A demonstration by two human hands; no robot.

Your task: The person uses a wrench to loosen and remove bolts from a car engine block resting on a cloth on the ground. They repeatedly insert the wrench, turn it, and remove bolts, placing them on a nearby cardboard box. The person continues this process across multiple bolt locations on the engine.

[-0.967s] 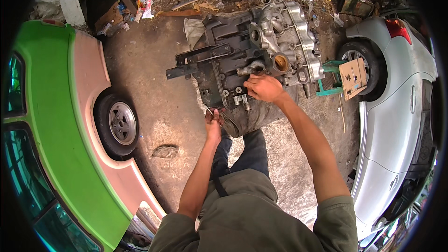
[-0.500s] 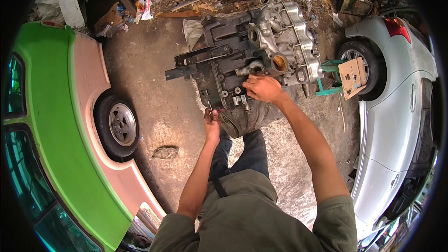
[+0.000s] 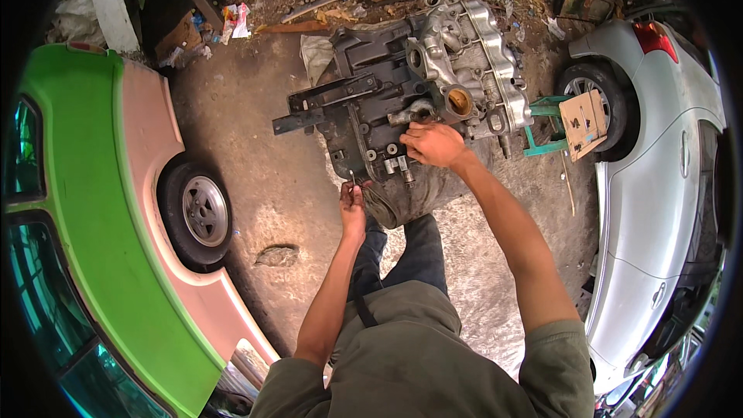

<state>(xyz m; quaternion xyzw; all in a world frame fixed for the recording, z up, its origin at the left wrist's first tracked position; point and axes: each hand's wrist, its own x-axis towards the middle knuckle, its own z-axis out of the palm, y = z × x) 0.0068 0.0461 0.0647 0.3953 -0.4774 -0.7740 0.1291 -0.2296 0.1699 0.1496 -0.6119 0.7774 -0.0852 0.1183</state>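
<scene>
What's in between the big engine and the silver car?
In the head view, a green stand and a piece of cardboard lie between the engine and the silver car.

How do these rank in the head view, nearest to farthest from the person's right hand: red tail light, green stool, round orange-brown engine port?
1. Round orange-brown engine port: just above the right hand in the picture, slightly to its right.
2. Green stool: to the right, past the engine.
3. Red tail light: upper right, on the silver car.
</scene>
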